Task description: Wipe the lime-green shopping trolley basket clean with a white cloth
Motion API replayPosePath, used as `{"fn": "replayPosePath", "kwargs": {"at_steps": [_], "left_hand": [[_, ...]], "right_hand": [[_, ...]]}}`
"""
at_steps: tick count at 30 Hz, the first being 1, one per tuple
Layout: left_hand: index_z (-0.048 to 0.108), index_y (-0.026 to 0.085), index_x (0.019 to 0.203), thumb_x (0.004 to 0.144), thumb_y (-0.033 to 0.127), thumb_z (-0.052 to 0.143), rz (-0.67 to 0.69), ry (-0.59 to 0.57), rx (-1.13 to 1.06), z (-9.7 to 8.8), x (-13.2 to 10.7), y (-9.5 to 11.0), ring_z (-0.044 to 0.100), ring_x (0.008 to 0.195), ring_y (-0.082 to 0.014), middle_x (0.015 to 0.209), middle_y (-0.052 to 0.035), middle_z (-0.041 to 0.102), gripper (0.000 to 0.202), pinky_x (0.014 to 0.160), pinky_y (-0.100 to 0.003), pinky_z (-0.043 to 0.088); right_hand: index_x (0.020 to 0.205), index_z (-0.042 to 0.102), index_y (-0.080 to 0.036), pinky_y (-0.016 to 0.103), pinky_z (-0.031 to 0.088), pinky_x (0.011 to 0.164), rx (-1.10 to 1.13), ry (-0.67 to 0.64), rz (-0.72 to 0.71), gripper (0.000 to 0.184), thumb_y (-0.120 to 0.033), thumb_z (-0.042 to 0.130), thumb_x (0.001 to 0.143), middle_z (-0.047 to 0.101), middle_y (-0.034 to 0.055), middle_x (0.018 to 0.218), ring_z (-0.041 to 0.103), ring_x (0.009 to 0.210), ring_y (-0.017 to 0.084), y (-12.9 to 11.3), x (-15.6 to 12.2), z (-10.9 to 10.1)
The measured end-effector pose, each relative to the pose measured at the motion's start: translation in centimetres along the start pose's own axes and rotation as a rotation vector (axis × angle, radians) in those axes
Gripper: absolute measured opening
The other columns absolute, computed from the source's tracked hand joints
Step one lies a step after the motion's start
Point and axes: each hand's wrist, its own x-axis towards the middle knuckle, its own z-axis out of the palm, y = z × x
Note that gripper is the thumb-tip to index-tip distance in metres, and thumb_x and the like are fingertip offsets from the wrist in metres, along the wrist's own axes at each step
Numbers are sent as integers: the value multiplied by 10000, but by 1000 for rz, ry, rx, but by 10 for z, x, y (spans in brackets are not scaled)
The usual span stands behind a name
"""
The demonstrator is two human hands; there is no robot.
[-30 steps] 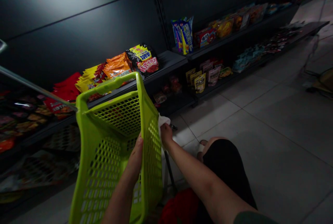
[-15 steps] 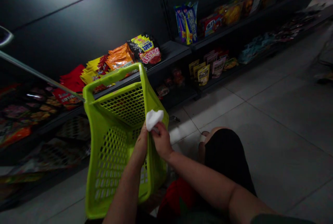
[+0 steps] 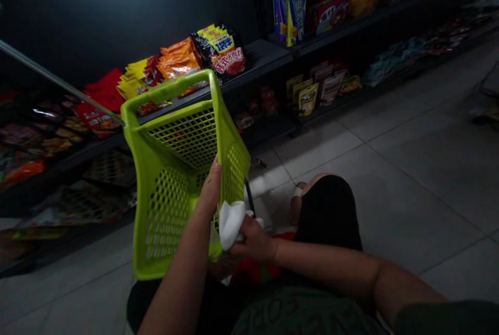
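A lime-green shopping basket (image 3: 134, 210) with latticed walls stands tilted in front of me. My left hand (image 3: 211, 185) reaches to its right rim and is closed on it, some fingers hidden by the wall. In my right hand (image 3: 255, 241) is a bunched white cloth (image 3: 231, 223), pressed to the outer side of the same rim, lower down. The fingers are wrapped around the cloth's near end. Inside the basket only bare mesh and floor show.
Behind the basket runs a dark shelf (image 3: 268, 59) with orange snack bags (image 3: 180, 59), black noodle packs (image 3: 224, 52) and blue packages (image 3: 290, 10). A metal pole (image 3: 62, 83) slants at the left. My bent knee (image 3: 331, 210) is at the right, over the tiled floor (image 3: 409, 184).
My right hand has moved the white cloth down along the basket's right rim, towards me. My left hand stays at the rim, now higher in view. The basket appears slightly shifted upward.
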Motion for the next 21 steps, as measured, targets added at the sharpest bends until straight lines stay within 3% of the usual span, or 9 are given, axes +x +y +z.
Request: {"fn": "replayPosePath", "kwargs": {"at_steps": [3,5,7,9,13,15,18,21], "left_hand": [[451,270,1516,960,541,543,124,94,162,-2,5,0,394,1482,-234,1597,-69,446,625,1253,-425,262],[530,234,1461,946,516,576,199,132,234,-4,9,1,424,1460,-251,1560,-92,494,588,1248,-424,265],[575,216,1421,949,495,574,211,130,241,-5,11,1,483,1415,-259,1512,-102,548,549,1229,-423,305],[568,219,1428,952,467,572,200,118,227,-8,13,1,498,1405,-255,1510,-98,552,536,1219,-414,324],[507,259,1479,965,425,561,168,107,205,-11,15,0,490,1416,-231,1530,-69,536,543,1213,-395,333],[511,262,1477,967,420,558,164,116,197,-12,16,-2,465,1437,-225,1545,-60,519,536,1225,-386,312],[535,252,1461,962,432,568,168,134,187,-16,20,-5,424,1466,-224,1567,-56,491,531,1239,-372,282],[539,247,1458,953,453,581,153,149,175,-19,23,-8,424,1466,-226,1564,-61,494,547,1238,-364,283]], "right_hand": [[1114,664,-188,364,515,954,29,134,129,362,-254,686,759,696,73,1132,642,1038,234,0,60,-19],[1155,647,-158,344,517,926,61,255,248,368,-222,640,792,700,78,1112,651,1009,218,-3,99,-29],[1168,638,-150,327,513,907,64,275,326,383,-193,631,788,704,71,1090,654,986,209,-9,114,-31],[1157,637,-167,306,515,859,51,181,382,400,-187,655,758,708,45,1046,653,935,198,-16,98,-25],[1048,661,-192,239,487,695,62,-87,412,357,-192,703,694,687,0,922,616,787,161,-27,27,-5],[986,673,-188,217,459,647,76,-147,399,309,-191,710,679,667,-14,872,589,742,143,-28,8,0],[913,680,-170,202,443,616,150,-234,430,298,-186,748,623,642,-35,796,562,687,124,-21,22,-6],[948,684,-154,200,460,623,316,-244,473,350,-208,765,612,655,-39,793,566,684,122,-11,65,-19]]}}
